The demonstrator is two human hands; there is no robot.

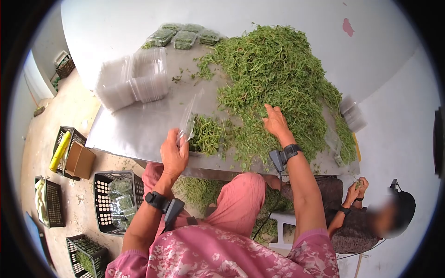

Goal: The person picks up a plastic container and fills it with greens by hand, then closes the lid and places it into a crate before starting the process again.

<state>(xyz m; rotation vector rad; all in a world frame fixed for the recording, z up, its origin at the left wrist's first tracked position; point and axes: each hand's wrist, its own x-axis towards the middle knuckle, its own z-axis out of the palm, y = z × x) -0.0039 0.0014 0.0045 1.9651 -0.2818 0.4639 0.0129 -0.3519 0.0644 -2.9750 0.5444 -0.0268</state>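
Pinching the clear lid (190, 116) of an open plastic box (197, 153) with my left fingers (173, 138), closed on it at the edge. Box sits on the metal surface (134, 127), near its front edge, greens (209, 133) inside. Right fingers (270, 111) part open, slightly spread, touching the big green pile (282, 65); can't tell if any stems are gripped. Stacked empty boxes (149, 76) far left, filled packs (184, 40) at the back.

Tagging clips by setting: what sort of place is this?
Probably a small produce packing room: a big heap of greens on a metal table, a stack of clear clamshells beside filled packs, and a crate holding more packs on the floor.
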